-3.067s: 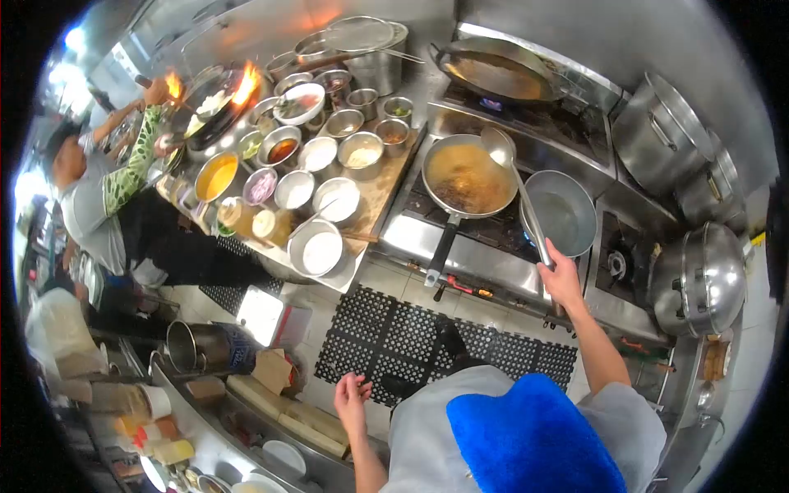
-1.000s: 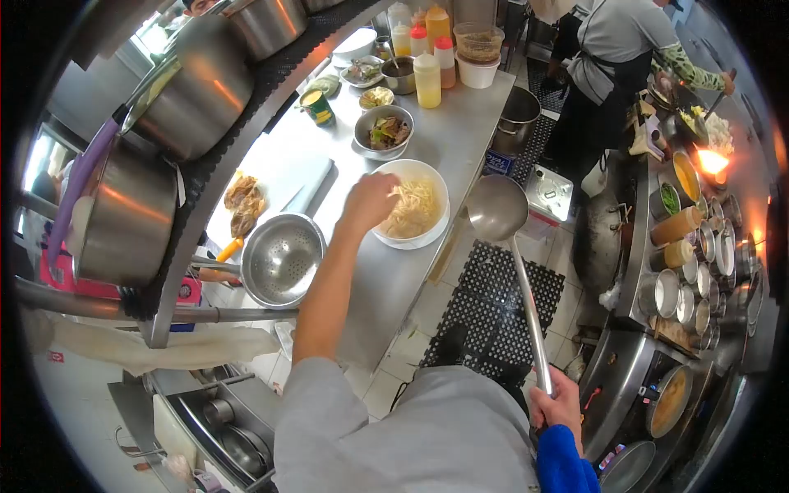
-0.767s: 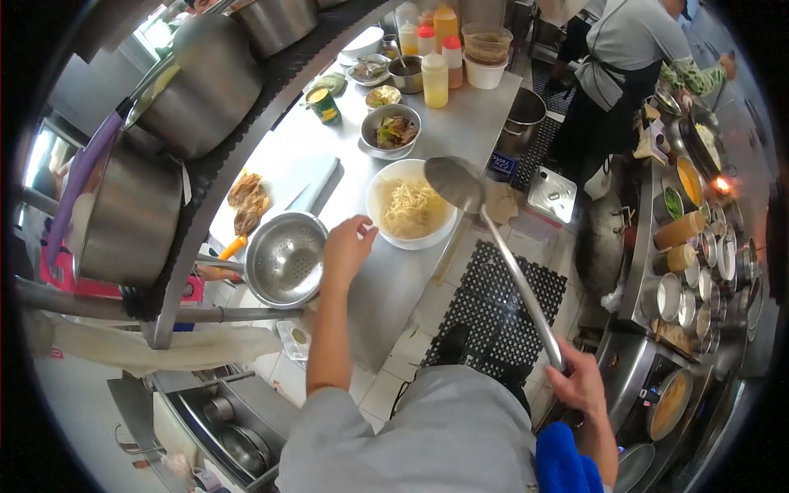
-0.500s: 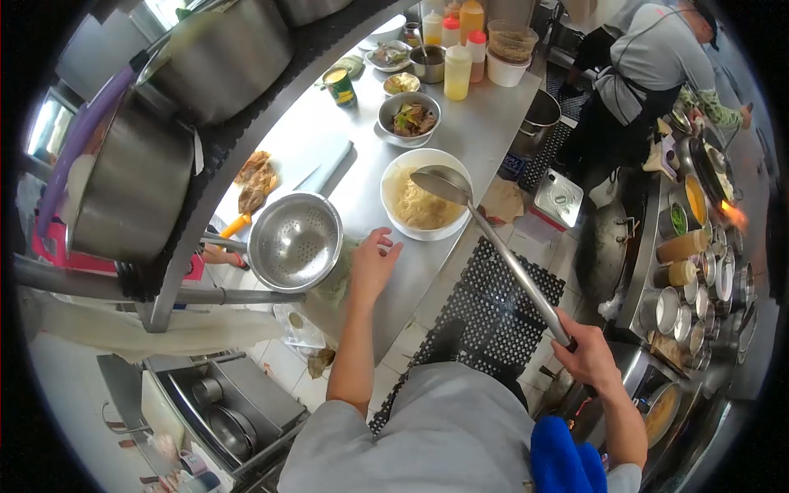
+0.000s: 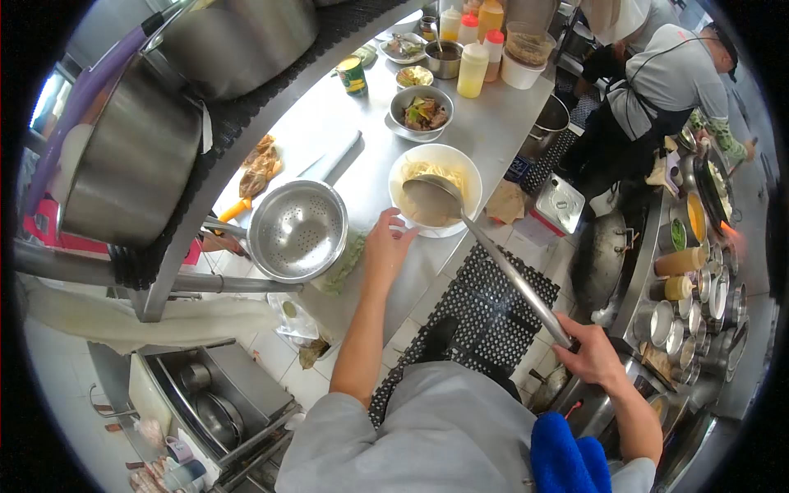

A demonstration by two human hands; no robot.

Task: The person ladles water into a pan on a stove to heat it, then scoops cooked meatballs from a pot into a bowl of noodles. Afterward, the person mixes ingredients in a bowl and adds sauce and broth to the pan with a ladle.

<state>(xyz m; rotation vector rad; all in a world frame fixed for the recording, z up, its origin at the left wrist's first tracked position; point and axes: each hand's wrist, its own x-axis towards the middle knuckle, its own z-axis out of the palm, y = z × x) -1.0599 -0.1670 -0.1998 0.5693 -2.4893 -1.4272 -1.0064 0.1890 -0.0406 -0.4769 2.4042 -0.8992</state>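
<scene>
My right hand is wrapped round the long handle of a metal ladle. The ladle's head is over the white bowl, covering part of the pale noodles inside it. Fingertips of my left hand are right at the bowl's near left rim, the fingers apart with nothing in them. Just left of that hand stands a steel colander. Behind the white bowl is a smaller bowl of meat and greens on a plate.
Squeeze bottles and a green can stand farther back on the steel table. A knife with an orange handle lies beside cooked meat. Large pots fill the shelf at left. A co-worker bends over the stove at right.
My left hand has moved up and right to the bowl's rim. The ladle's head has come lower over the noodles, its handle still in my right hand. The view has shifted slightly.
</scene>
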